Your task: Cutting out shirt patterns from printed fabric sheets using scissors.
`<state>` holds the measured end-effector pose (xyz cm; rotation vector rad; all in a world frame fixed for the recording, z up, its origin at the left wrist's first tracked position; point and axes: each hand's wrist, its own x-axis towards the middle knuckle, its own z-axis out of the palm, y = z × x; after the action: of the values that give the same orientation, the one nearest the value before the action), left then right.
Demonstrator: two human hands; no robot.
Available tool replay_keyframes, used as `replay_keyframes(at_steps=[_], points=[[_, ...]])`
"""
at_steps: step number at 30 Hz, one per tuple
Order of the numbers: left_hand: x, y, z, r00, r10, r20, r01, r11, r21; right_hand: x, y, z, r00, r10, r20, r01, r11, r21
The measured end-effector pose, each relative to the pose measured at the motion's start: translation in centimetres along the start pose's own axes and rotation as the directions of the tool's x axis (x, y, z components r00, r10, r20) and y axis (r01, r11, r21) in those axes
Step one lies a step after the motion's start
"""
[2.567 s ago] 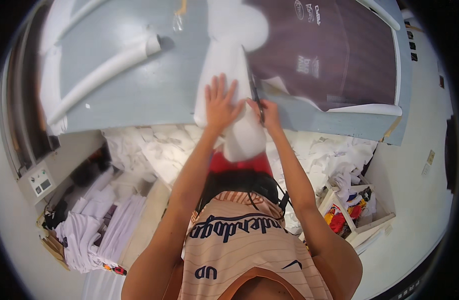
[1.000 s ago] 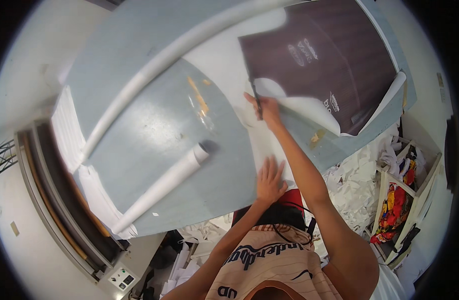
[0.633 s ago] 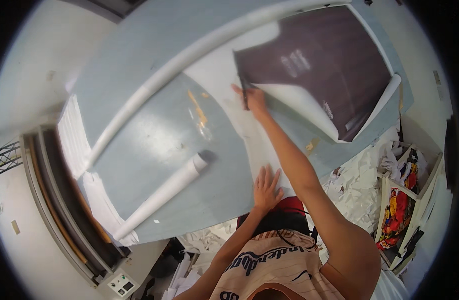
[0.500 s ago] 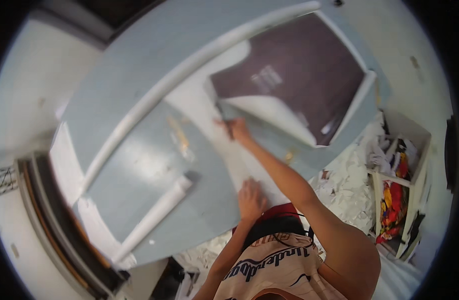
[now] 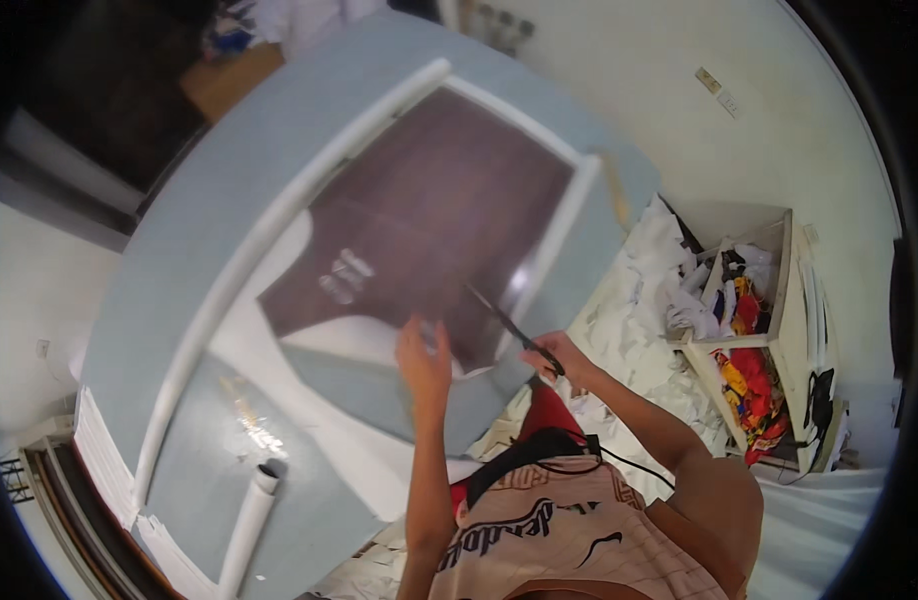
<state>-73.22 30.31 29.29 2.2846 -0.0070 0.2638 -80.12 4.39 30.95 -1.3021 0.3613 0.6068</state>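
A large dark maroon printed sheet (image 5: 429, 220) with white margins is spread on the pale blue-grey table. Its near edge is cut in a curve, with a white border (image 5: 349, 336) along it. My left hand (image 5: 426, 368) reaches onto that near edge; its fingers are stretched and slightly apart, a bit blurred. To its right, my right hand (image 5: 569, 362) grips the black handles of a pair of scissors (image 5: 500, 317). The blades point up and left over the dark sheet's near right corner. Whether the blades are parted cannot be made out.
A long white roll (image 5: 254, 235) runs along the sheet's far left side. Another white roll (image 5: 249, 530) lies at the table's near left. On the right stands a white bin (image 5: 754, 350) with colourful scraps, beside heaped white paper (image 5: 629, 345) on the floor.
My view has swung right. My right hand has moved with the scissors from the sheet's left cut edge to its near right corner. My left hand has gone from the near table edge onto the sheet.
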Motion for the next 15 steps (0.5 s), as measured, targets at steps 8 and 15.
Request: replay_keyframes(at_steps=[8,15], points=[[5.8,14.7,43.1,0.903,0.365,0.229,-0.418,0.869,0.264,-1.0,-3.8,-42.1,0.958,-0.119,-0.260,0.068,0.978,-0.195],[2.4,17.1,52.9,0.811,-0.083,0.579,0.202,0.969,-0.143,-2.4,0.0,-49.8,0.868,-0.005,-0.496,0.021,0.999,0.027]])
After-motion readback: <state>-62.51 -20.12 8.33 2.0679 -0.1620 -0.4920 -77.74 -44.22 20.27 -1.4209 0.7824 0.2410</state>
